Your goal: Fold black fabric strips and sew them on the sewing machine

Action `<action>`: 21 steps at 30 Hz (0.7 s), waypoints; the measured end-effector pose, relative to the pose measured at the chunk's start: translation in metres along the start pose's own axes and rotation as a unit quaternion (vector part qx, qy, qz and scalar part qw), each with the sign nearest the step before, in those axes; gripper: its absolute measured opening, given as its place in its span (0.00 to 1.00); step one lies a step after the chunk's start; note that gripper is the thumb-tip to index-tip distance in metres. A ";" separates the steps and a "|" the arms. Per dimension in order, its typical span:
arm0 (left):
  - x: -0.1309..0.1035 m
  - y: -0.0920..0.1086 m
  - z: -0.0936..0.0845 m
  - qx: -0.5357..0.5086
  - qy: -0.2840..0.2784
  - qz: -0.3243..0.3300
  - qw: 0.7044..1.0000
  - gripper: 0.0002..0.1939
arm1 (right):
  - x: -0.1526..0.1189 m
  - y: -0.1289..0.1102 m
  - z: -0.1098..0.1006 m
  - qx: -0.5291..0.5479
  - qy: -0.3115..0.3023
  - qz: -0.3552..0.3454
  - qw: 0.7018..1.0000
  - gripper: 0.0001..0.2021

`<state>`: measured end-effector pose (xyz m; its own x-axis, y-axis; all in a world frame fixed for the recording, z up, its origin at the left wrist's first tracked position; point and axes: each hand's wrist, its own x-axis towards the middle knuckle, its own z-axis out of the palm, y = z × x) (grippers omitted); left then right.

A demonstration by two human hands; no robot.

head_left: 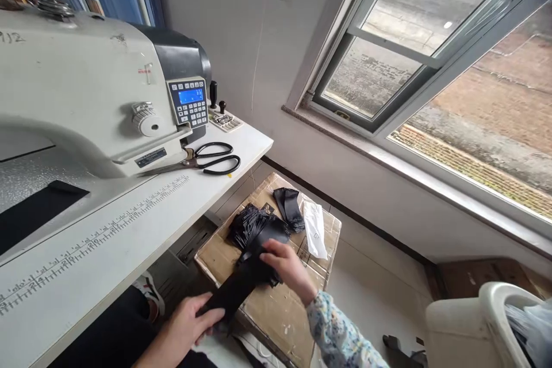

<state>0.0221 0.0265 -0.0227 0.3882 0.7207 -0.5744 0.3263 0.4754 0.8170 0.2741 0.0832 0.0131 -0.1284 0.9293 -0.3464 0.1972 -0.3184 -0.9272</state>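
A long, flat black strip of fabric-like material [235, 293] slants across the near-left edge of the brown, tape-covered cardboard box [276, 319], its lower end out past that edge. There the left hand [187, 322] grips it, thumb on top and fingers beneath. The right hand [287, 267] bends over its upper end, at the heap of thin black pieces [248, 224] lying towards the box's far-left edge; whether those fingers pinch the strip or only touch it, I cannot tell. Curved black pieces [291, 207] lie near the far corner, and a white printed slip [315, 230] lies near the right corner.

The strip looks light and pliable, not fragile, perhaps a little slippery where its neighbours shine. It would likely sag if held at one end, so a flat thumb-and-finger pinch near each end should suit it.
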 end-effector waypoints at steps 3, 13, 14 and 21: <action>0.010 0.017 0.011 0.005 -0.020 0.033 0.999 0.22 | -0.011 0.008 -0.033 -0.018 0.021 0.007 1.000 0.10; 0.003 -0.018 0.016 -0.029 0.015 -0.043 0.999 0.19 | -0.053 0.053 -0.021 0.012 -0.026 0.093 0.995 0.06; 0.004 -0.019 0.014 -0.039 0.022 -0.050 0.998 0.20 | -0.047 0.053 -0.019 0.021 -0.021 0.089 0.996 0.07; 0.012 -0.032 0.008 -0.068 0.071 -0.046 0.994 0.33 | 0.056 0.002 -0.074 0.099 0.112 -0.016 0.989 0.13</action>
<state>0.0229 0.0158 -0.0564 0.2334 0.7308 -0.6415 0.2322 0.5987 0.7666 0.3390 0.1483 0.0024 0.0912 0.9507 -0.2965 0.0000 -0.2978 -0.9546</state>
